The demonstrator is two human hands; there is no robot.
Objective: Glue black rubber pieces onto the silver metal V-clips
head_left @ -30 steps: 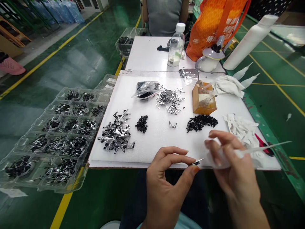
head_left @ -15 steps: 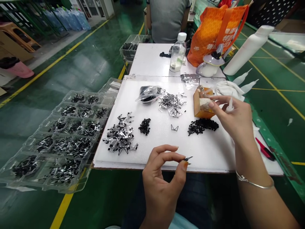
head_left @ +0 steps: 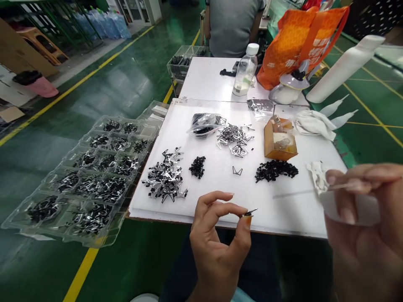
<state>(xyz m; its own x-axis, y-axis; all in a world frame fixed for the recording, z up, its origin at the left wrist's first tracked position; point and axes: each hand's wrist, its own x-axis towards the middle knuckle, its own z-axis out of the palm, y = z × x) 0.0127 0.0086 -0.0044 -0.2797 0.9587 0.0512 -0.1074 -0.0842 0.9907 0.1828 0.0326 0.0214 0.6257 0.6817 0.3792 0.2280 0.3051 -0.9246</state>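
While the left hand (head_left: 218,243) is pinching a small dark part (head_left: 248,214), the right hand (head_left: 362,247), apart from it, is gripping a thin rod (head_left: 341,186) and a blurred whitish vessel (head_left: 367,209). Beyond the left hand, one bare clip (head_left: 237,171) is lying alone; ahead-left of that hand, a black-tipped heap (head_left: 165,178) is looking finished; black pieces (head_left: 275,171) and, farther out, loose clips (head_left: 231,135) are seemingly waiting unjoined.

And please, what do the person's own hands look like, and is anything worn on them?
Both are gloveless. The left hand has an orange mark at the thumb tip, with no ring or sleeve visible. The right hand is blurred.
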